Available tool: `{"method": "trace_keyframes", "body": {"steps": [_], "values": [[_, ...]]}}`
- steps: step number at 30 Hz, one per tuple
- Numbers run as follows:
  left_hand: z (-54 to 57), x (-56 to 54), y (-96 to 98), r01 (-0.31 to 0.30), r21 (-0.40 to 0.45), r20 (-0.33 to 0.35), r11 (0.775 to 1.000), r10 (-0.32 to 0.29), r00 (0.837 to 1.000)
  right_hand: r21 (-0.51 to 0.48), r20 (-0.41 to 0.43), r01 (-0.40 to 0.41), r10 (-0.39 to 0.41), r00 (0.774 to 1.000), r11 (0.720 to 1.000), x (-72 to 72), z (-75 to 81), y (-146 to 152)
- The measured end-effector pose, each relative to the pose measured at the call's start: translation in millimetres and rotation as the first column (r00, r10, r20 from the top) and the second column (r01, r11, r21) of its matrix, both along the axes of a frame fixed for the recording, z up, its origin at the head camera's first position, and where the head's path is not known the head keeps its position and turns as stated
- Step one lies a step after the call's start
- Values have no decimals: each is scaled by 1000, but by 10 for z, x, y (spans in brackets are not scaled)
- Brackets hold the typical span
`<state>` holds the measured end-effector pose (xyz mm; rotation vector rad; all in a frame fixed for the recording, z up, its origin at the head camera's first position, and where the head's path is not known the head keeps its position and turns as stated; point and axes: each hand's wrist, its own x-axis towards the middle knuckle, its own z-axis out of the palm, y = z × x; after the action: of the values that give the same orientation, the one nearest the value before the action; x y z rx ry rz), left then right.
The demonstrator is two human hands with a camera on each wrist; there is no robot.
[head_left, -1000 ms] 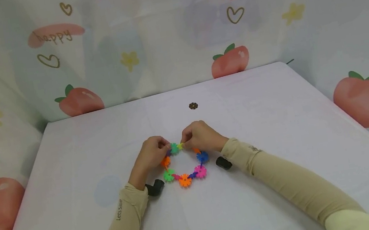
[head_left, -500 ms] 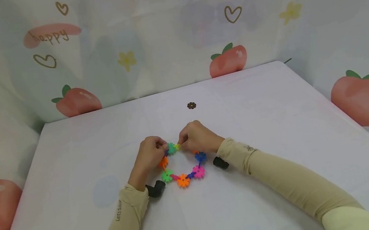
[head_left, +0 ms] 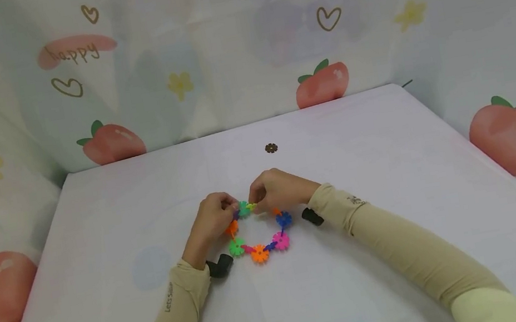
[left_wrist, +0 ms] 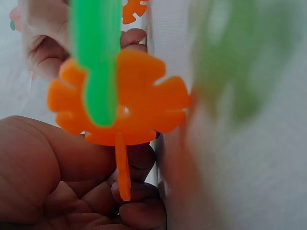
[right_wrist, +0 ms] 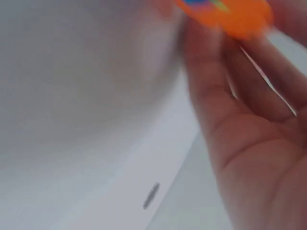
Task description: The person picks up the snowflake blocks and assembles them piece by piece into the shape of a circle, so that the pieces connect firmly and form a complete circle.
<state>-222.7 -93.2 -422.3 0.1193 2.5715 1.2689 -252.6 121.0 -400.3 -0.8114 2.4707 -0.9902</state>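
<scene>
Several colourful plastic snowflake discs, slotted together edge to edge, form a ring-shaped chain [head_left: 260, 253] on the table. At the far left of the ring my left hand [head_left: 211, 218] pinches the chain by the purple and teal disc [head_left: 243, 209]. Just across from it, my right hand [head_left: 280, 188] pinches the chain by the small yellow disc [head_left: 251, 206], which meets the teal one. In the left wrist view an orange disc [left_wrist: 139, 91] stands in front of the fingers, with a blurred green disc [left_wrist: 100, 48] nearer. An orange disc [right_wrist: 244, 19] shows at the right fingertips in the right wrist view.
A loose dark brown disc [head_left: 271, 148] lies further back on the white table [head_left: 358, 280]. Black wrist-worn pieces [head_left: 221, 266] show by both wrists. Patterned cloth [head_left: 234, 74] rises behind and at the sides.
Both hands stay at the far side of the ring. The right fingers have edged slightly toward the left hand over the yellow disc. The whole head view has shifted a little.
</scene>
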Motion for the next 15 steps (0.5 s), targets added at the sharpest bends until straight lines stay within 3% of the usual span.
{"method": "trace_keyframes", "body": {"steps": [3, 7, 15], "values": [[-1, -7, -9, 3, -4, 5, 1000, -3, 1000, -8, 23, 39, -39, 999, 999, -97, 99, 37], [-6, -8, -15, 8, -6, -7, 1000, -8, 1000, -68, -40, 159, -162, 986, 985, -302, 159, 104], [-26, 13, -14, 15, 0, -19, 1000, -15, 1000, -78, -125, 334, -341, 931, 939, -758, 45, 266]]}}
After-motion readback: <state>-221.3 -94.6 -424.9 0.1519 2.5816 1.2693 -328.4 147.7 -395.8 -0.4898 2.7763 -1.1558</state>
